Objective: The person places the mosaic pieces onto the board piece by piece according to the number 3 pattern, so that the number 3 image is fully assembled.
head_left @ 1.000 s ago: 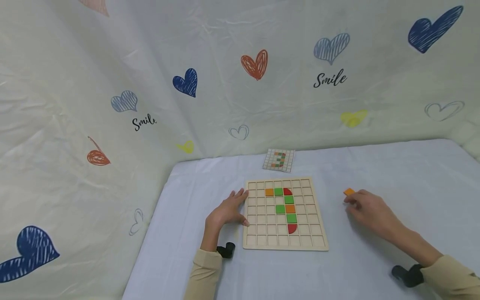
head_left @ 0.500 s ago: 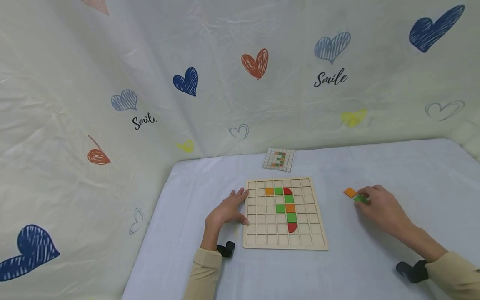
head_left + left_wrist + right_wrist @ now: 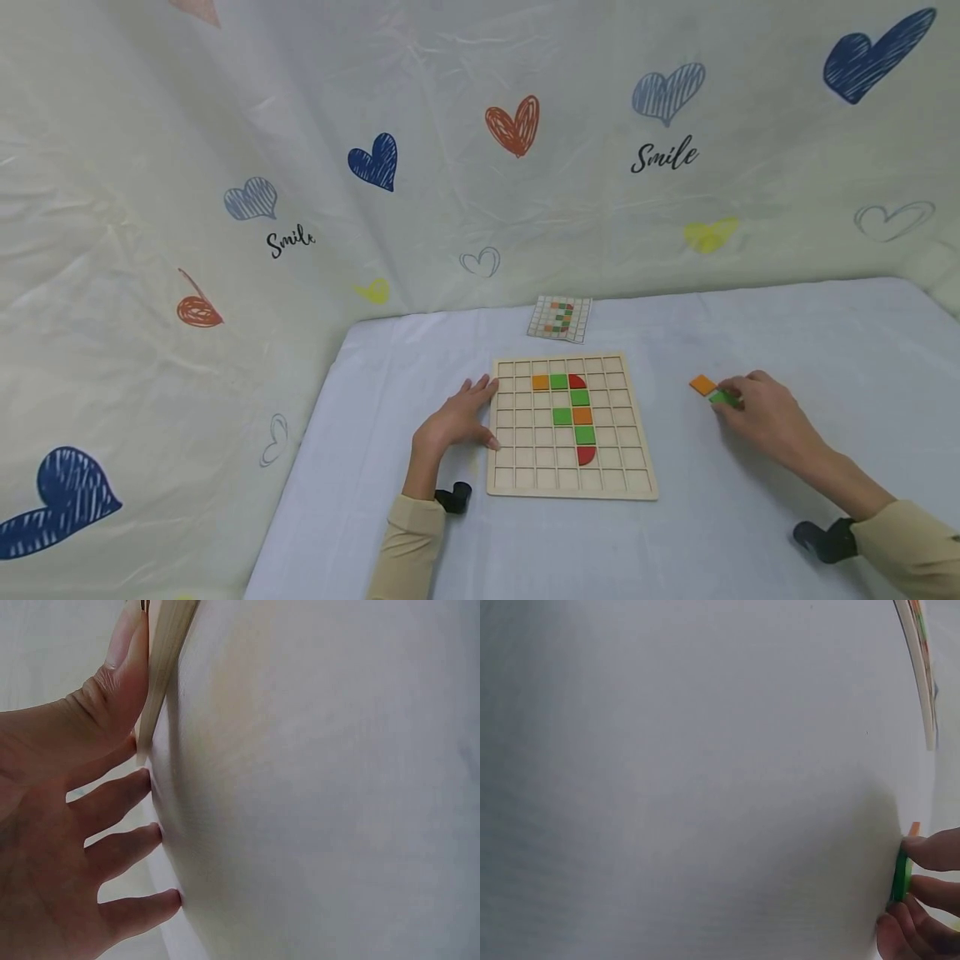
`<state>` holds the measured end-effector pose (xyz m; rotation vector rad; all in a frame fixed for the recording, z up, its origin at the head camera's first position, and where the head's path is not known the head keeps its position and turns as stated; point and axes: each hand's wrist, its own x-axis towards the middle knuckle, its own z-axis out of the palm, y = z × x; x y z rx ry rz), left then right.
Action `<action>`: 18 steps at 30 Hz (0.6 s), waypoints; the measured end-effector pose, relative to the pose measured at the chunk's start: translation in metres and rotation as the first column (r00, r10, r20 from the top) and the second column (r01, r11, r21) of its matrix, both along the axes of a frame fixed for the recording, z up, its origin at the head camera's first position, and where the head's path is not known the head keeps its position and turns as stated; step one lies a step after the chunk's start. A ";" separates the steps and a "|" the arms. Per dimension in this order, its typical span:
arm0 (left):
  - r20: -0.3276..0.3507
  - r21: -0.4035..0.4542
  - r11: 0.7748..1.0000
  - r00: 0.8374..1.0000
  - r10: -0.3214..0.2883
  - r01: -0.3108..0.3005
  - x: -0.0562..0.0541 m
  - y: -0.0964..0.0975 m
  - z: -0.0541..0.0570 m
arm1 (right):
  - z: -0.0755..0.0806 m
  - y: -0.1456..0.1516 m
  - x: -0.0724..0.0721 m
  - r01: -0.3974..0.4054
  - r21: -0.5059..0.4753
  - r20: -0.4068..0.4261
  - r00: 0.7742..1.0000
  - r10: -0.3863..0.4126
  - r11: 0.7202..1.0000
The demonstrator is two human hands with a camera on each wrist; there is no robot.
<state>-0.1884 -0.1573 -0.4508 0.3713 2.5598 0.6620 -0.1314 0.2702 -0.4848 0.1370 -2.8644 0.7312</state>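
A pale wooden grid board [image 3: 521, 457] lies on the white cloth, bearing several orange, green and red tiles; the red ones have a rounded corner. At its left edge rests my left hand [image 3: 448, 427], fingers spread and fairly straight; in the left wrist view the thumb [image 3: 124, 667] lies along the board's edge. Off to the right of the board, my right hand [image 3: 772, 425] pinches a green square tile [image 3: 724, 398] between thumb and fingers, low over the cloth. An orange square tile [image 3: 703, 384] lies just beyond those fingertips.
Behind the board lies a printed card [image 3: 561, 320] showing a grid with a coloured tile pattern. A backdrop [image 3: 442, 100] with hearts and "Smile" lettering rises at the back and left of the cloth-covered table [image 3: 750, 550]. Black devices [image 3: 828, 540] sit at both wrists.
My right hand has let go of the orange tile, moved slightly right and taken hold of the green tile. My left hand has stayed at the board's edge.
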 end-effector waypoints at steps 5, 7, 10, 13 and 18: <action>0.001 -0.001 1.000 1.000 0.001 -0.001 0.000 0.001 0.000 | 0.000 0.000 0.001 -0.001 -0.019 -0.022 1.000 0.001 1.000; 0.001 0.000 1.000 1.000 0.000 0.000 0.000 0.001 0.000 | 0.001 0.001 0.002 -0.009 -0.030 -0.024 1.000 0.009 0.999; -0.005 -0.003 1.000 1.000 -0.006 0.006 -0.001 0.001 -0.001 | 0.002 0.001 0.002 -0.024 -0.044 -0.010 1.000 0.024 0.999; -0.009 -0.008 1.000 1.000 -0.009 0.009 -0.001 0.000 -0.002 | 0.003 0.001 0.001 -0.037 -0.042 0.004 0.999 0.037 0.998; -0.007 -0.013 1.000 1.000 -0.001 0.001 -0.002 0.000 -0.003 | 0.005 0.001 0.001 -0.042 -0.043 0.029 0.999 0.044 0.998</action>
